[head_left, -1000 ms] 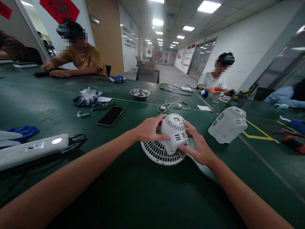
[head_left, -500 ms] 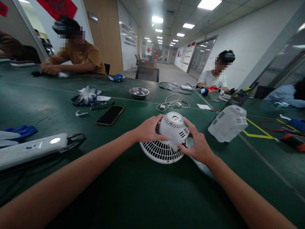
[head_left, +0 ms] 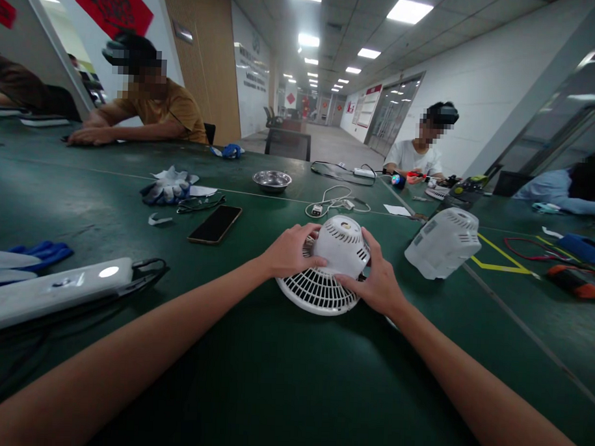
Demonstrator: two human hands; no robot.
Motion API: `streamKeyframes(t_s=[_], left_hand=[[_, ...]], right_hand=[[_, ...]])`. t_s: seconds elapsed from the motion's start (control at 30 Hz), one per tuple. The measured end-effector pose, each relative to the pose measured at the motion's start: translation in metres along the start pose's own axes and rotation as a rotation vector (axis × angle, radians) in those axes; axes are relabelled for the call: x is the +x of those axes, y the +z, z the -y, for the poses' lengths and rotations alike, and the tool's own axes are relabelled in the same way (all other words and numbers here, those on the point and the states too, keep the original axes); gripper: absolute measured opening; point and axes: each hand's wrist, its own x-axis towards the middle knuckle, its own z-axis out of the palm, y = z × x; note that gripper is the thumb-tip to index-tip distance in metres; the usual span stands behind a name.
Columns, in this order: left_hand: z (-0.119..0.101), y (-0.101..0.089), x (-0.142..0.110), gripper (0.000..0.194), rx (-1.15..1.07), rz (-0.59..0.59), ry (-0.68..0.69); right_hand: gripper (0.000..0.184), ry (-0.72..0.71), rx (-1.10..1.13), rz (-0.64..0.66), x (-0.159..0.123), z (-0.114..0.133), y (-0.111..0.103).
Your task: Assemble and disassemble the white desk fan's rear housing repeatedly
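Observation:
Between my hands is a white plastic fan motor cover (head_left: 339, 247) with slotted vents and a small hole in its top. It sits over the back of a round white fan grille (head_left: 319, 298) lying on the green table. My left hand (head_left: 295, 250) grips the cover's left side, thumb across its front. My right hand (head_left: 376, 278) holds the right side, fingers behind and thumb at the lower front edge. What lies under the cover is mostly hidden. To the right stands a white vented plastic housing (head_left: 443, 244), tilted a little.
A phone (head_left: 215, 224), a metal bowl (head_left: 272, 180), a white cable (head_left: 334, 203) and work gloves (head_left: 166, 187) lie beyond my hands. At left is a white power-bank-like device (head_left: 61, 293); at right, an orange and black meter (head_left: 576, 281). Several people sit around the table.
The cover has turned between my hands, its side slots shifting to the right, and it now sits more upright. My right hand has moved slightly left around its lower edge.

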Motion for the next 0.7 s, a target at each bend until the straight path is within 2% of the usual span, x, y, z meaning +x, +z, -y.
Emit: streamKeyframes(t_s=[0.03,0.1,0.17,0.2,0.3,0.37,0.43,0.5,0.6,0.63,0.7], left_hand=[[0.009,-0.002,-0.001,0.068,-0.070,-0.043,-0.018],[0.030,-0.002,-0.002,0.055,-0.235,-0.219,-0.126],[0.050,0.003,-0.004,0.060,-0.475,-0.398,-0.234],[0.056,0.007,-0.004,0.063,-0.594,-0.422,-0.268],[0.058,0.020,-0.005,0.066,-0.809,-0.350,-0.249],[0.049,0.028,-0.005,0.057,-0.861,-0.268,-0.185],[0.038,0.033,-0.005,0.052,-0.974,-0.203,-0.175],[0.030,0.034,-0.005,0.045,-1.042,-0.262,-0.290],[0.027,0.031,-0.008,0.032,-0.905,-0.343,-0.422],[0.026,0.029,-0.009,0.029,-0.837,-0.353,-0.418],[0.025,0.025,-0.011,0.025,-0.740,-0.362,-0.381]], right_hand=[[0.113,0.027,0.012,-0.015,0.002,0.002,-0.001],[0.111,0.095,0.059,-0.050,0.005,0.007,-0.006],[0.110,0.189,0.193,-0.114,0.006,0.013,-0.010],[0.107,0.246,0.307,-0.156,0.006,0.016,-0.012],[0.076,0.410,0.776,-0.219,0.003,0.023,-0.012],[0.052,0.491,1.050,-0.140,0.000,0.025,-0.009],[0.040,0.563,1.216,0.005,-0.003,0.024,-0.004],[0.038,0.613,1.271,0.149,-0.006,0.021,0.001],[0.047,0.592,1.147,0.272,-0.007,0.011,0.008],[0.051,0.562,1.064,0.270,-0.007,0.006,0.010],[0.057,0.474,0.886,0.180,-0.004,-0.008,0.012]])
